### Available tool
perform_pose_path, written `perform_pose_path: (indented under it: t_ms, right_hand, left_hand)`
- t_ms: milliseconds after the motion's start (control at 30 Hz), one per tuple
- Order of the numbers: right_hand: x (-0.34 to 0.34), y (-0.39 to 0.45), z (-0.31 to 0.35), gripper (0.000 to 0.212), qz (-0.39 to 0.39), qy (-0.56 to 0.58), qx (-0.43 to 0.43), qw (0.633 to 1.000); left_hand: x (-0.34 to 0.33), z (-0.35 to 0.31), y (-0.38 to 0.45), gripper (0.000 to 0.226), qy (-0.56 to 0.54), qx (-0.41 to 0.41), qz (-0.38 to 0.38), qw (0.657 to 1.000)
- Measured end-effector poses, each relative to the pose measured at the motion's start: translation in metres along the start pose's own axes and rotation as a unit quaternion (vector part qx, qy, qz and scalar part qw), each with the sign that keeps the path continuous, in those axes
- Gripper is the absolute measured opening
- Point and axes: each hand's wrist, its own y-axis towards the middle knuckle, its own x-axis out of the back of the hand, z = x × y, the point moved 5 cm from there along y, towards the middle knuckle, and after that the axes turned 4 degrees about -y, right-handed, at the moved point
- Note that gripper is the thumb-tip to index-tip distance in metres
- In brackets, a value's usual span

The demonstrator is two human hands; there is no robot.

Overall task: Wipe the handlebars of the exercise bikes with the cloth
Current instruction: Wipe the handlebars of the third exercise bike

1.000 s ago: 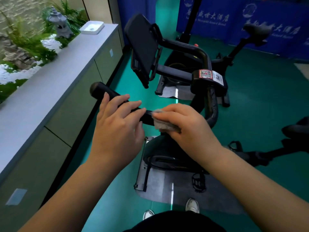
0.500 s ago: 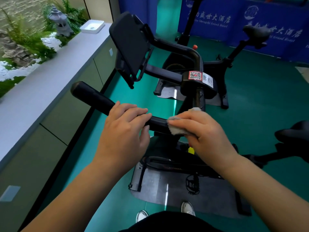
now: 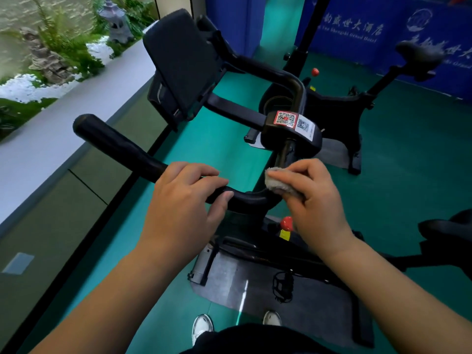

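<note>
A gym floor, seen from my head camera: the near exercise bike stands on its grey mat beside a long cabinet, with a second bike behind it, towards the blue banner at the far edge of the room. I am working the near bike's handlebar, whose left horn runs up and away towards the cabinet while the tablet holder rises over its front.

My left hand is clenched around the bar just beside the bend, steadying it. My right hand pinches the cloth (a small grey wad, mostly hidden under the fingers) and presses it against the bar where the bend meets the centre stem, below the QR stickers.

As for progress, I judge the job to be in its early-to-middle part. The wipe sits at the inner end of the left horn; nothing here shows which stretches are already clean, since the black bar looks the same along its length. The right side of this bar is hidden behind my right hand and the stem, so I cannot speak for it. The second bike's handlebars are not clearly in view, and by my reading they are yet to be done.
</note>
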Motion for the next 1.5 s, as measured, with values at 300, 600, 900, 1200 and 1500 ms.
perform_pose_path:
  t_ms: [300, 600, 900, 1200, 1500]
  right_hand:
    - [-0.004, 0.008, -0.013, 0.025, 0.003, 0.051, 0.008, 0.999]
    - [-0.001, 0.011, -0.025, 0.029, 0.039, 0.092, 0.026, 0.995]
    - [-0.002, 0.039, -0.045, 0.024, 0.030, 0.074, -0.005, 0.997]
    - [-0.003, 0.063, -0.059, 0.024, 0.006, 0.051, -0.027, 0.998]
    - [0.005, 0.063, -0.045, 0.025, 0.072, 0.019, 0.042, 0.996]
  left_hand:
    - [-0.005, -0.008, 0.002, 0.027, 0.028, 0.052, -0.028, 0.998]
    - [-0.015, -0.015, 0.005, 0.026, 0.050, 0.094, -0.064, 0.992]
    - [-0.018, -0.015, 0.008, 0.025, 0.069, 0.131, -0.058, 0.987]
    - [-0.018, -0.014, 0.012, 0.027, 0.074, 0.129, -0.071, 0.986]
    - [-0.017, -0.009, 0.014, 0.023, 0.058, 0.117, -0.077, 0.988]
